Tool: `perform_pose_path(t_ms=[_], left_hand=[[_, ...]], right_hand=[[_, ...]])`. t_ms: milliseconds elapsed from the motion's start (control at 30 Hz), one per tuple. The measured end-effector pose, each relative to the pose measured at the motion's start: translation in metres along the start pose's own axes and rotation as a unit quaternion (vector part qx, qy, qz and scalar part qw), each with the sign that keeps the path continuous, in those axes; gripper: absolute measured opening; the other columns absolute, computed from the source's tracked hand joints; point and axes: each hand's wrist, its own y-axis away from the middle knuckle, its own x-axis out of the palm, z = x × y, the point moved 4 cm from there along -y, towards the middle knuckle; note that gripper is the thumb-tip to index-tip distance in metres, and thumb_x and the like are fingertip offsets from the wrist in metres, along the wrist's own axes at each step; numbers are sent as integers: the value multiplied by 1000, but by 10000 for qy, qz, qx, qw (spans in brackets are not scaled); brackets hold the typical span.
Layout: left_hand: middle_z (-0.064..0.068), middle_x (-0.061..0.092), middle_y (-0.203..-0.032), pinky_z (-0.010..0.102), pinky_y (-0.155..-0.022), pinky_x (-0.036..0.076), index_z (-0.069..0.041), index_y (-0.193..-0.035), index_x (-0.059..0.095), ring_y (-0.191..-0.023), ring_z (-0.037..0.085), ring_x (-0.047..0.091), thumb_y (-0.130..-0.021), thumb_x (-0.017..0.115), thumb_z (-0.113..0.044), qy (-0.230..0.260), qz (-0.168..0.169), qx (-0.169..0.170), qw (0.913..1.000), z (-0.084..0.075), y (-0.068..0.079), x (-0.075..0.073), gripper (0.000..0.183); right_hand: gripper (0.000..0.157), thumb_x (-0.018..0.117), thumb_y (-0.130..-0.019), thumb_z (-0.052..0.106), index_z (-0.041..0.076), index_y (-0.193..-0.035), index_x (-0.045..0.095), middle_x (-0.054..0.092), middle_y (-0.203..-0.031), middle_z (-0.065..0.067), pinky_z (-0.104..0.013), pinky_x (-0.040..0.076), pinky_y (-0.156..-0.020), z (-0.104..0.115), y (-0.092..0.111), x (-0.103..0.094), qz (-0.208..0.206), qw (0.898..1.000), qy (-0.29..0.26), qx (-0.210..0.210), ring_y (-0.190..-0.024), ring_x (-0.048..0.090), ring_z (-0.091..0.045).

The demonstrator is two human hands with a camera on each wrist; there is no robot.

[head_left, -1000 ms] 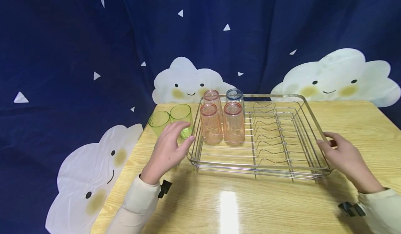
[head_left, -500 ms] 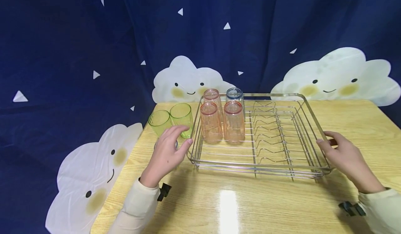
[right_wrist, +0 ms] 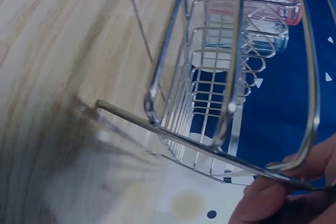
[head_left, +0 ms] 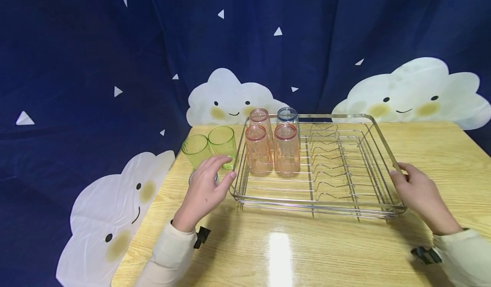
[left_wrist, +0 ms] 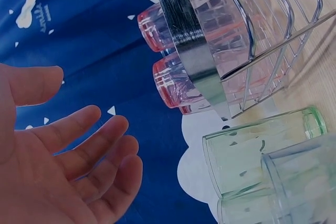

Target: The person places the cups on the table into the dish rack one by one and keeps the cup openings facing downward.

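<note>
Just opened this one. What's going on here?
A person's right hand grips the right rim of a wire dish rack. Three pink glasses and a blue-tinted glass stand in its left part. The left hand is open by the rack's left end, holding nothing. Nearby, outside the rack, two green glasses and another bluish glass stand on the table.

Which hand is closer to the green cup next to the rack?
The left hand. It is just on the person's side of the green cup, open and not touching it. The right hand holds the right edge of the wire rack, across the rack from the cup.
</note>
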Motion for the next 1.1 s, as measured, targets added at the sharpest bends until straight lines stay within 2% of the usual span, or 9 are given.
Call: perform_pose_path(t_ms=[167,433,867,1100], left_hand=[[6,65,-131,48,-104,46,-9,-126,65,-124,26,58,-93,67,-24,99,6,48,9999,1,1,-1,36],[7,66,-130,47,-107,45,-9,-128,64,-125,26,57,-93,68,-24,132,-10,-69,9999,4,1,-6,38],[10,64,-132,51,-107,43,-8,-129,63,-128,30,55,-93,67,-22,113,-147,-277,9994,19,2,-21,39],[11,61,-136,53,-108,40,-8,-132,61,-131,33,52,-94,65,-23,-3,22,-590,9983,34,6,-22,41]], right_hand=[[56,29,-106,23,-18,-144,31,58,-117,-41,-28,40,-60,-2,-2,3,-202,9997,131,-100,-82,60,-32],[57,26,-106,23,-18,-145,29,59,-111,-37,-29,39,-59,-3,-2,5,-223,9996,149,-112,-75,56,-24],[53,29,-105,19,-19,-142,32,59,-110,-39,-30,39,-61,-1,-1,3,-387,9989,208,-153,-81,59,-33],[51,31,-104,18,-17,-140,37,62,-108,-37,-32,38,-64,-1,-2,4,-542,9980,198,-259,-85,59,-38]])
